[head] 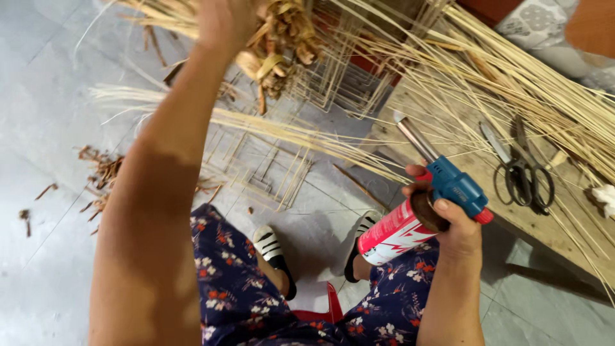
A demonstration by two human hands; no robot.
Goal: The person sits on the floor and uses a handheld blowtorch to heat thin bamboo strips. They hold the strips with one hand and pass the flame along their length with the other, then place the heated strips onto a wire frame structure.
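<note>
left hand [225, 22]: up at about 11 o'clock, fist closed round a bundle [282, 38] of dried husks and reed strips, arm stretched right across the shot

right hand [448, 221]: down at 4 o'clock, wrapped tight round the torch [442, 192] where its blue head meets the can

torch: red and white can, metal nozzle poking toward 12 o'clock, tip just beside the reeds [512, 83]

reeds: long pale stalks fanned over the bench [474, 163], from 1 to 3 o'clock

scissors [522, 166]: lying flat on the bench at 3 o'clock, just right of the torch, not touched

frame [269, 160]: thin stick grid on the floor [45, 128], dead centre, below the bundle

scraps [102, 173]: brown bits on the floor at 9 o'clock
</note>
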